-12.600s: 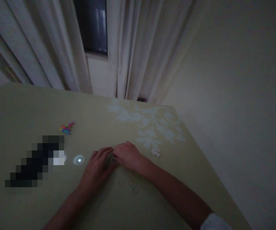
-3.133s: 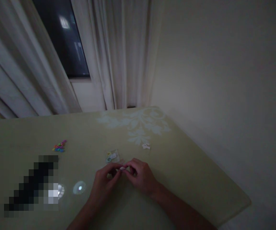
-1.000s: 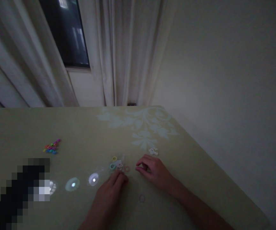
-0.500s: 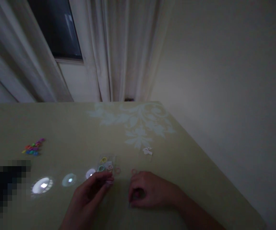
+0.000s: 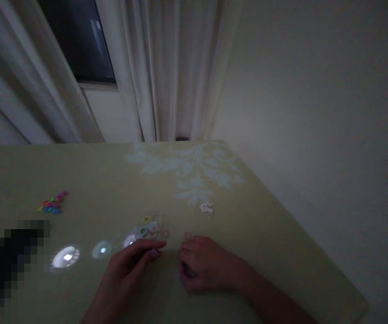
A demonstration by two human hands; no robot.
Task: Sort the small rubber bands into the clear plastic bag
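My left hand [image 5: 126, 266] is closed, thumb against fingers, around a small pale purple band [image 5: 154, 253] that peeks out at the fingertips. Just beyond it lies a clear tray [image 5: 160, 218] holding small rings: a yellow ring [image 5: 146, 219], a teal ring [image 5: 143, 231] and others of a pale colour. A pink ring [image 5: 164, 233] rests by the tray's right side. My right hand [image 5: 204, 265] is curled with its fingertips down near the table; whatever it may hold is hidden. Right beyond its knuckles lies another pink ring [image 5: 188, 236].
Farther back sits a small white piece [image 5: 206, 208] with a tab. A heap of small bright pieces [image 5: 52, 203] lies at the left of the table [image 5: 95, 180]. A blurred-out dark shape [image 5: 5, 261] covers the left edge. Curtains and a wall stand behind.
My left hand has shifted slightly right, and its purple band shows more clearly. The fingers of my right hand have curled in closer. The view has moved a little.
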